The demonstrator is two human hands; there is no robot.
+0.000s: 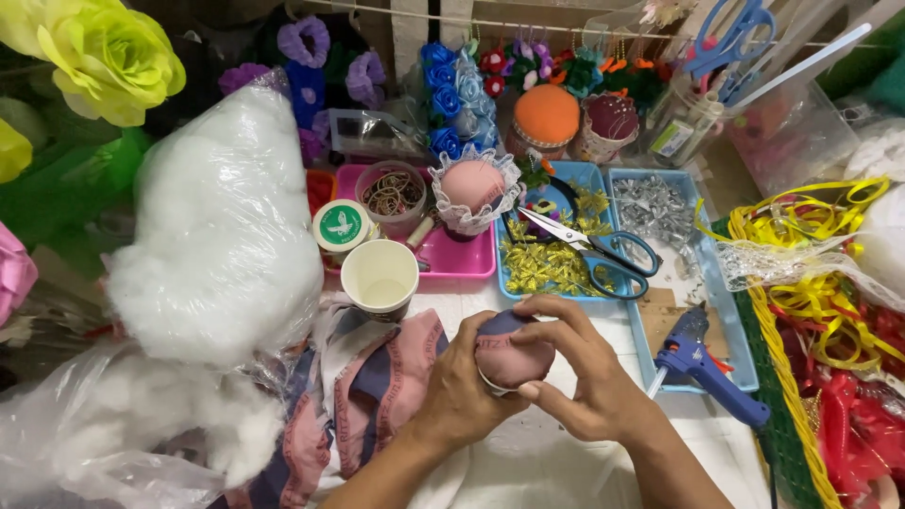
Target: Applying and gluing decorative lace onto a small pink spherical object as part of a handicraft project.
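Observation:
Both my hands hold a small round stuffed ball (509, 360) covered in pink and dark blue cloth, low in the middle of the view. My left hand (460, 391) cups it from the left and underneath. My right hand (584, 372) wraps over it from the right, fingers curled across its top. Just left of my hands lie pieces of pink and blue cloth (372, 396). Beyond those pieces stands an empty paper cup (379, 276).
A big plastic bag of white stuffing (222, 226) fills the left. A blue glue gun (702, 363) lies to the right. Scissors (589, 247) rest on a blue tray (603, 297), a pink tray (462, 264) holds small pots, and yellow and red ribbons (830, 302) fill a basket.

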